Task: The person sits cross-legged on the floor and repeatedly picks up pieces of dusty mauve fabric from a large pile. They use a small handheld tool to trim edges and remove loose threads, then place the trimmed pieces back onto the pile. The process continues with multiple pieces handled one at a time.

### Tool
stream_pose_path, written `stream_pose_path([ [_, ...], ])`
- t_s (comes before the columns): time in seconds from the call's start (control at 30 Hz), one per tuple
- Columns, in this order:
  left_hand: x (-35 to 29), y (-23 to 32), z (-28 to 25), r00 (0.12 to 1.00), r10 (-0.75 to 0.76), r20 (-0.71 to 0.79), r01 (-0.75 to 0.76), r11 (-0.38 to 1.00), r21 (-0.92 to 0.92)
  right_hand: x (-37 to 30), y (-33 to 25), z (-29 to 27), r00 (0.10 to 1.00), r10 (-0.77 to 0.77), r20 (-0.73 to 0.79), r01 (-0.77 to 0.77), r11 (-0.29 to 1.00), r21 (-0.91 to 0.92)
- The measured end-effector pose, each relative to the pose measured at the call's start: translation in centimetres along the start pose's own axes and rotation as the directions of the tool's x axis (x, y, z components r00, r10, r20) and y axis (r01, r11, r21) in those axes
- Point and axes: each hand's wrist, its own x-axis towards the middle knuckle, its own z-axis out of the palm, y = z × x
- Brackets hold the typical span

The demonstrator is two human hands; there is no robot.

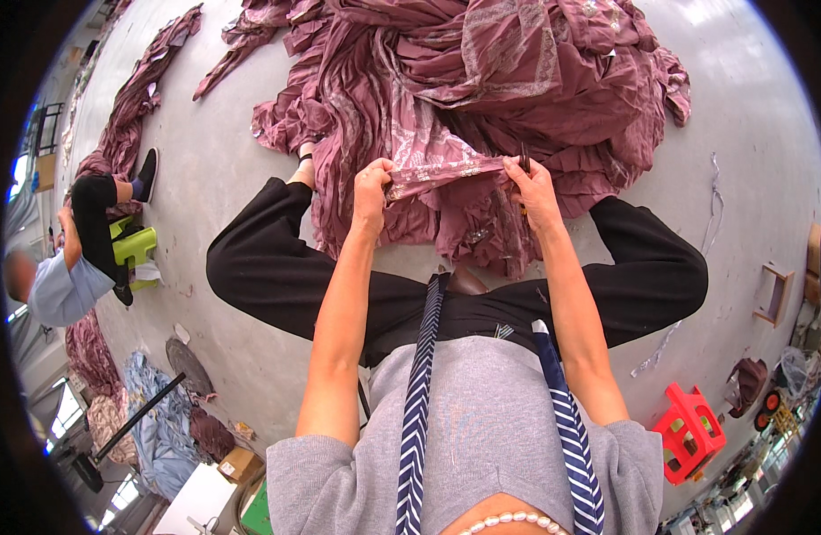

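A band of mauve patterned fabric (446, 172) is stretched between my hands, above a large heap of the same cloth. My left hand (371, 189) is closed on the band's left end. The thumb and finger of my right hand (537, 194) pinch the other end. A small dark pointed tool, like thread snips (524, 160), sticks up from my right hand; its lower part is mostly hidden by the fingers. The heap of mauve cloth (544, 107) spreads from between my knees to the far edge, with pale printed bands in its folds.
Another person (67, 285) sits at the left beside a green stool (136, 248), with a long strip of mauve cloth (129, 116). Light blue cloth (156, 419) lies lower left. A red stool (691, 432) and a small wooden box (774, 294) stand at the right.
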Motion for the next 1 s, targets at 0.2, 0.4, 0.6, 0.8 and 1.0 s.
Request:
stream_pose_path([
  [0.2, -2.5, 2.7, 1.2, 0.966, 0.118, 0.228, -0.246, 0.679, 0.691, 0.0, 0.6, -1.0, 1.000, 0.018, -0.019, -0.016, 0.997, 0.075],
  [0.4, -2.5, 1.2, 0.6, 0.934, 0.256, 0.251, -0.355, 0.562, 0.747, -0.4, -0.2, -0.2, 0.999, 0.000, 0.054, -0.005, 0.997, 0.078],
  [0.6, -2.5, 1.8, 1.8, 0.934, 0.294, 0.204, -0.350, 0.627, 0.696, -1.0, -1.1, 0.5, 0.984, -0.094, 0.149, 0.100, 0.994, -0.031],
  [0.8, -2.4, 1.4, 2.2, 0.924, 0.345, -0.162, -0.260, 0.882, 0.393, -1.2, -1.2, 1.4, 0.971, -0.166, 0.173, 0.182, 0.980, -0.082],
  [1.0, -1.4, 0.3, 0.9, 0.848, 0.464, -0.258, -0.351, 0.854, 0.384, -0.8, -0.7, 1.3, 0.960, -0.189, 0.208, 0.225, 0.961, -0.162],
])
